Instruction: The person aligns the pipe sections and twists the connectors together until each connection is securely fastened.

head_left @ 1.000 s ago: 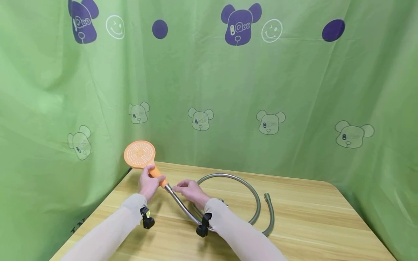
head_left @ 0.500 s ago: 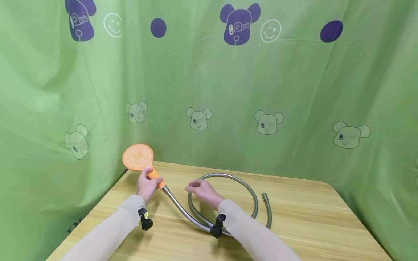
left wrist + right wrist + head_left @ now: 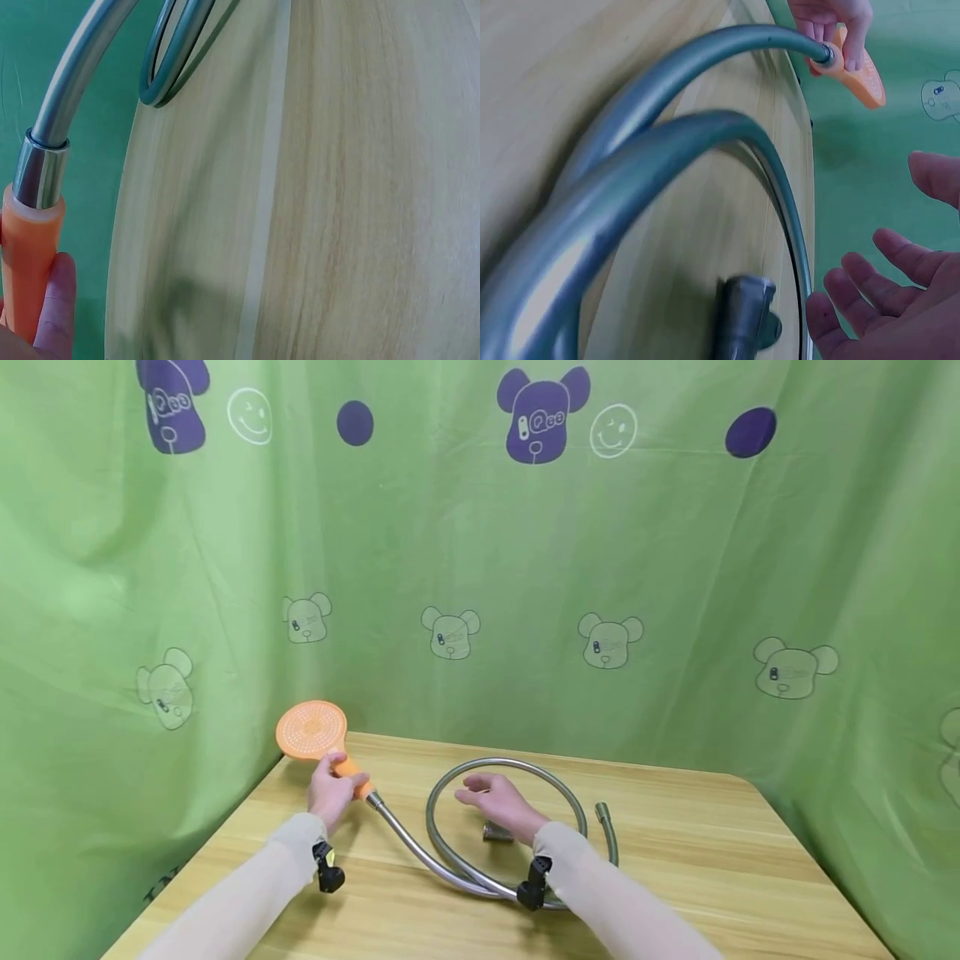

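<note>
My left hand grips the handle of an orange shower head, whose round perforated face is tilted up at the table's back left. A metal shower hose runs from the handle's end; in the left wrist view its chrome collar sits right against the orange handle. Over the hose's coil hovers my right hand, fingers loosely bent and holding nothing. Below that hand, inside the loop, lies a short dark metal cylinder-shaped fitting, partly hidden by the hand and seen closer in the right wrist view.
The hose's other end points toward the back on the right of the coil. Wood-grain table underneath; a green printed curtain hangs behind and on both sides. Small black cameras are strapped to both wrists.
My right hand has moved right, away from the collar of the hose, to above the coil. The shower head has sunk slightly in my left hand. The dark fitting now shows more.
</note>
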